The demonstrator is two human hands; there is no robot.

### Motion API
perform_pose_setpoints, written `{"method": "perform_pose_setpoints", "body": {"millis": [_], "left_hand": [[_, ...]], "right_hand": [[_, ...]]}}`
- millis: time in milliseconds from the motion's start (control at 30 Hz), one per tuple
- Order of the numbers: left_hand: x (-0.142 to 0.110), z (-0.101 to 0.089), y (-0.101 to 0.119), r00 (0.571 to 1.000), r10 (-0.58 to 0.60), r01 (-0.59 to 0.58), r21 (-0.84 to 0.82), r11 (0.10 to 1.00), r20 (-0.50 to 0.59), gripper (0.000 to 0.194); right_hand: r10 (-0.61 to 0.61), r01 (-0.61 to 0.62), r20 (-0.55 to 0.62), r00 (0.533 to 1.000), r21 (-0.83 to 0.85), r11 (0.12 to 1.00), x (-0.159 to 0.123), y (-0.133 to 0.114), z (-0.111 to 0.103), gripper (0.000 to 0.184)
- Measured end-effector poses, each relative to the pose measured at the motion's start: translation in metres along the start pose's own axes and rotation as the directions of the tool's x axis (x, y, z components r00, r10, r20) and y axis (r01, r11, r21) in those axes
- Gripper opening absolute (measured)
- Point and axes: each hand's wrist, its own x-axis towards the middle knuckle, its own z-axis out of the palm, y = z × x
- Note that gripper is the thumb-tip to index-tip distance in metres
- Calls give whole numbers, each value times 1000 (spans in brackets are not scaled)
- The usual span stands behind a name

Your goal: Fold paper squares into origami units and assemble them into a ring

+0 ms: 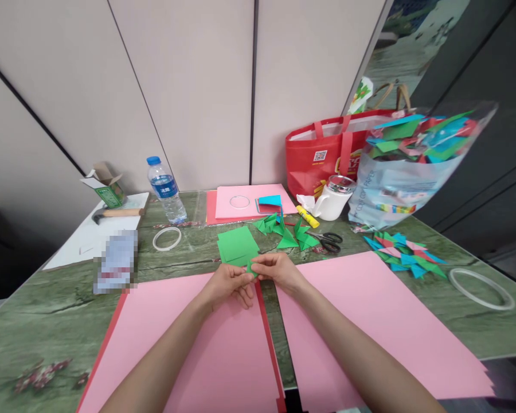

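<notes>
My left hand point(230, 284) and my right hand point(277, 269) meet at the middle of the table, fingers pinched together on one small folded green paper piece point(251, 267). Just beyond them lies a stack of green paper squares point(237, 244). Further back sit several folded green triangles point(286, 232). Both forearms rest over large pink paper sheets, one at the left point(189, 355) and one at the right point(378, 315).
Scissors point(330, 241), a yellow glue stick point(307, 217), a white mug point(332, 201), a water bottle point(165, 189), tape rings point(167, 238) point(481, 287), a hammer point(116, 213), a red bag point(327, 152), a plastic bag of folded papers point(408, 166) and a pile of coloured folded pieces point(406, 255).
</notes>
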Motion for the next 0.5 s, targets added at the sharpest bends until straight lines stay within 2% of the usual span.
{"method": "perform_pose_setpoints", "body": {"millis": [167,267,400,500], "left_hand": [[1,6,0,998,36,-33,56,998,-60,37],[0,10,1,994,49,-38,101,994,-102,35],[-1,13,2,989,79,-65,118,991,-125,35],[-1,14,0,983,147,-131,137,982,-113,37]], "right_hand": [[-56,62,55,997,-101,993,-4,-5,2,30],[-154,169,84,984,-206,964,-7,-9,6,23],[-309,312,69,948,-368,876,-8,-9,11,19],[-426,392,60,903,-522,757,-11,-5,17,16]]}}
